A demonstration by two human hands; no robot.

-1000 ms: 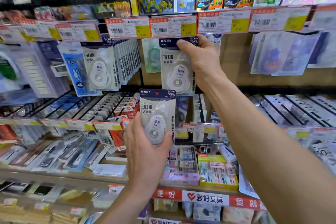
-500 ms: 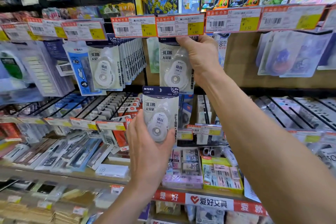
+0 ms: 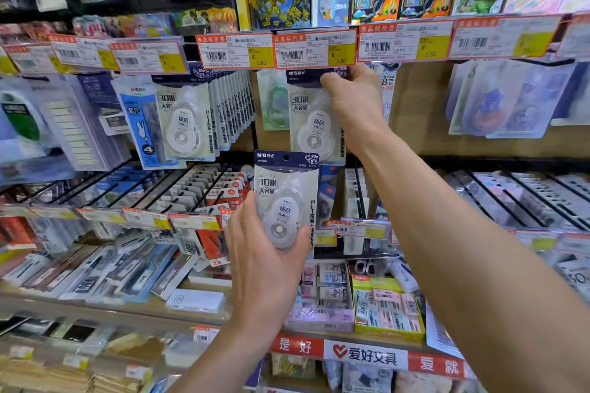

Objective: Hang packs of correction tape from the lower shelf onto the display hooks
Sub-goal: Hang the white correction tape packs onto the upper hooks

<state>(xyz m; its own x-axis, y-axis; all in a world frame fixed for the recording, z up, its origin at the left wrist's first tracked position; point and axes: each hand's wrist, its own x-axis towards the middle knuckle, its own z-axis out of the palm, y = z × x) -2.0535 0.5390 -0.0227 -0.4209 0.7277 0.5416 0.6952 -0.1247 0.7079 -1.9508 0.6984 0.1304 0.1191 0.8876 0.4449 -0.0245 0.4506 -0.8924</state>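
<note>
While the left hand (image 3: 265, 262) grips one pack of correction tape (image 3: 281, 182) low and close, the right hand (image 3: 354, 102) pinches the top of another pack (image 3: 306, 115) farther up, under the price tag (image 3: 314, 48). The tag hides the hook, so I think the hole could miss it and the pack could drop.

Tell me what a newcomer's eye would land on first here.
The right hand pinches the top of a correction tape pack just under the red-and-yellow price tags, upper centre. Below it, the left hand grips a second pack upright. To their left hangs a full row of identical packs.
</note>
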